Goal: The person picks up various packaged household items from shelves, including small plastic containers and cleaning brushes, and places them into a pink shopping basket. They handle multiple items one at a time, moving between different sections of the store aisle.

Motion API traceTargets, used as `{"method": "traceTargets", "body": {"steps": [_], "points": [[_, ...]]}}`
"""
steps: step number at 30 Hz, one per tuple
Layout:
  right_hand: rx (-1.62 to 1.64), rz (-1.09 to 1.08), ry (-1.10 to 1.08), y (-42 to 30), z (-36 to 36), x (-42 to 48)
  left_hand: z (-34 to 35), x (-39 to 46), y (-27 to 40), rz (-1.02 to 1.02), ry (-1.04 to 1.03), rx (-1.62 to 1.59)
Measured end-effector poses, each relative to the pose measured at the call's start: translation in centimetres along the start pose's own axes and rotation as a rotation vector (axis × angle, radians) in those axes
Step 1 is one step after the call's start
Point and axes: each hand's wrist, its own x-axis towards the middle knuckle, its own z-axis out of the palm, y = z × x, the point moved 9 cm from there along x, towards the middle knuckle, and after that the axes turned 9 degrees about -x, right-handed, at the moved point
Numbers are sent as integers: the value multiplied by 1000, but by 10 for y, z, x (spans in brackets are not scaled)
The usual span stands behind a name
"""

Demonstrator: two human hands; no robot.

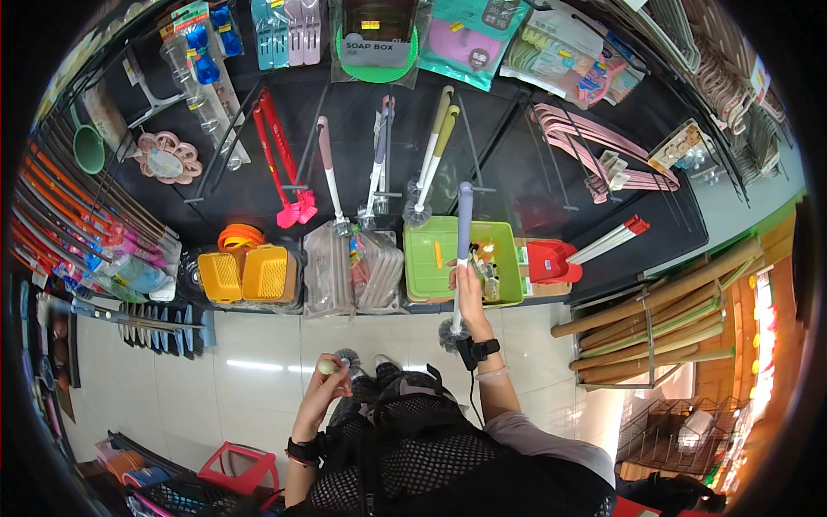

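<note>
My right hand [468, 287] is closed around the white shaft of a toilet brush [464, 226] with a purple-blue grip, held upright before the shelf, its grey bristle head down by my wrist. Low at the left, my left hand [322, 388] grips another brush [327, 367]; its pale green handle end points up at the camera and grey bristles show beyond it. Similar brushes hang on hooks: green-handled ones [446, 132], purple-blue ones [381, 148] and a pink one [327, 155]. Red brushes [278, 155] hang further left.
Below the hooks stand a green bin [510, 245] with its lid, yellow baskets [266, 271], grey plastic racks [327, 271] and a red dustpan [549, 262]. Rolled mats [652, 323] stand in a metal rack at the right. A red plastic stool [242, 465] is behind at the left.
</note>
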Motion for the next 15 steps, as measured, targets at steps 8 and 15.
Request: {"method": "traceTargets", "body": {"steps": [8, 15], "points": [[178, 27, 59, -8, -5, -2, -5, 7, -1, 23, 13, 35], [165, 0, 84, 15, -6, 18, 0, 10, 0, 27, -1, 32]]}}
